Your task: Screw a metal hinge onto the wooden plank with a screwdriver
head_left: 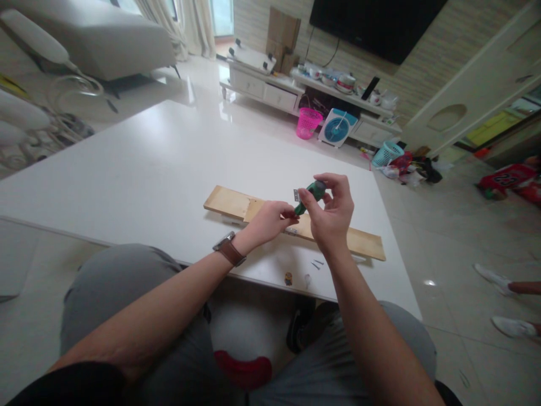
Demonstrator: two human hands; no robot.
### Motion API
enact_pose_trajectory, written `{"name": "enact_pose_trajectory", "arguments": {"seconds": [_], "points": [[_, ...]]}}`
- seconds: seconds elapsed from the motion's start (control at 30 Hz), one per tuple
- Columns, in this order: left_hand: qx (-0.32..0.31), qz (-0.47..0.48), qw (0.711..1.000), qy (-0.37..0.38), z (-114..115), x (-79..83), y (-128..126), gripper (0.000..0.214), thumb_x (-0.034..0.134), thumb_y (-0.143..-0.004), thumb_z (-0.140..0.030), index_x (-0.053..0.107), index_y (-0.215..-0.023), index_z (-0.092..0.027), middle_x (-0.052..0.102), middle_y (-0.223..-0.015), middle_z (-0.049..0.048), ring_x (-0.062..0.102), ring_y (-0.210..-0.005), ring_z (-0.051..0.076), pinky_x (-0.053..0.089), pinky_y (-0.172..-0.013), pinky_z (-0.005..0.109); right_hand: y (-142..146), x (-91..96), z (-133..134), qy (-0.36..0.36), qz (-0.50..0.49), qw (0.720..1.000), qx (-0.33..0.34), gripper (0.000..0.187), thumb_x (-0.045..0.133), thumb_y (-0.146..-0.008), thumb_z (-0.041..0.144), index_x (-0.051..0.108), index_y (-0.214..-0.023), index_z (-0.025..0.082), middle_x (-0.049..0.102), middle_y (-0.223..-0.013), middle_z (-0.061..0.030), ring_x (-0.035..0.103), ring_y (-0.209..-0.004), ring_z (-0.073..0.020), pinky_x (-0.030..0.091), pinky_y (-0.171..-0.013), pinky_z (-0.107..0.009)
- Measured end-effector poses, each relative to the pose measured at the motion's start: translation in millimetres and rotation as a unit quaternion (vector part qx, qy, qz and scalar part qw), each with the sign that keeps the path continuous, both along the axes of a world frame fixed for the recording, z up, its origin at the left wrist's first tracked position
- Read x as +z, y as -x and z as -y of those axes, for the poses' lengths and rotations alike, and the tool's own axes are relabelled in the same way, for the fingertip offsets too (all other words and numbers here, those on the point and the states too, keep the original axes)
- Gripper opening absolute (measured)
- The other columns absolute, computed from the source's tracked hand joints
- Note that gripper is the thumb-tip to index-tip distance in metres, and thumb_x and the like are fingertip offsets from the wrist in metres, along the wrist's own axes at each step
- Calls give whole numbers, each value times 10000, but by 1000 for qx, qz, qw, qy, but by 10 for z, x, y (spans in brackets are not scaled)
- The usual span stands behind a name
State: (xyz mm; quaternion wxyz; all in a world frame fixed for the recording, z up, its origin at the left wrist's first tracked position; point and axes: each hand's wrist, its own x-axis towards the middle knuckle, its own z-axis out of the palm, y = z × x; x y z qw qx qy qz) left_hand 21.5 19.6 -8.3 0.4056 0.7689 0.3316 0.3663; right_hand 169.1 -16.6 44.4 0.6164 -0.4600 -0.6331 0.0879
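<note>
My right hand (333, 211) is closed around the green handle of a screwdriver (313, 193), which slants down to the left. My left hand (273, 219) pinches at the lower end of the screwdriver, just over a wooden board (230, 201); whatever its fingertips hold is hidden. Beneath them, a small metal piece (291, 230) lies along the board's near edge. A small metal plate with holes (296, 195) shows beside the right thumb. Closer to me, a few screws (316, 264) lie loose on the white table (169, 152).
Near the table's front edge are a small yellow cartoon sticker (288, 278) and a small pale clear item (307, 280). Past the table stand a pink basket (308, 123), a blue fan (337, 128) and a white cabinet (281, 96). Another person's feet (513, 326) show at right.
</note>
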Motion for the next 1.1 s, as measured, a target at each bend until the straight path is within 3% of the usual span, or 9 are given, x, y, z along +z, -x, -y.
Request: {"name": "enact_pose_trajectory", "arguments": {"seconds": [0.23, 0.37, 0.5, 0.67, 0.83, 0.93, 1.1], "points": [[0, -24, 999, -27, -30, 27, 43, 133, 734, -904, -161, 776, -779, -145, 800, -761, 45, 702, -717, 177, 470, -682, 268, -13, 4, 32, 29, -2, 995, 98, 315, 598, -1022, 396, 638, -1327, 329, 736, -1286, -54, 711, -1207, -253, 642, -888, -411], [-40, -13, 999, -10, -36, 5, 41, 145, 697, -931, -183, 782, -818, -156, 807, -781, 38, 721, -732, 175, 498, -691, 267, -27, 11, 4, 6, 15, 999, 36, 273, 733, -937, 378, 663, -1198, 333, 682, -1122, -13, 694, -1024, -196, 633, -829, -358], [2, 11, 1000, 5, 4, 6, 23, 78, 750, -871, -162, 768, -795, -167, 785, -754, 24, 715, -726, 168, 517, -690, 258, -11, 19, -3, -12, 20, 999, -25, 270, 828, -857, 366, 665, -1066, 310, 593, -1034, 5, 626, -919, -172, 611, -788, -334], [15, -13, 1000, -21, 10, 30, 31, 97, 752, -869, -149, 786, -779, -163, 777, -724, 20, 678, -683, 156, 461, -652, 253, -9, -2, 13, 14, -1, 999, 52, 213, 645, -988, 384, 667, -1187, 311, 701, -1207, -37, 694, -1117, -220, 619, -864, -373], [11, -24, 999, -31, -43, 31, 54, 131, 740, -884, -171, 783, -761, -158, 785, -728, 32, 672, -678, 159, 452, -653, 259, -38, -33, 12, 21, 6, 994, 105, 337, 556, -1032, 380, 608, -1361, 333, 716, -1342, -56, 692, -1269, -264, 640, -922, -432], [-7, -28, 999, -17, -63, 32, 61, 130, 719, -896, -177, 786, -786, -152, 795, -751, 46, 691, -701, 173, 472, -661, 267, -31, -30, 5, 26, 7, 996, 82, 342, 616, -1011, 373, 604, -1350, 338, 722, -1280, -50, 707, -1196, -235, 645, -889, -393], [-24, 15, 1000, -1, -25, -5, 29, 70, 709, -886, -166, 769, -852, -157, 799, -808, 50, 730, -766, 182, 535, -703, 268, -7, 3, -4, -6, 6, 1000, 10, 306, 814, -879, 308, 677, -1151, 331, 637, -1085, 7, 661, -972, -168, 612, -811, -318]]}}
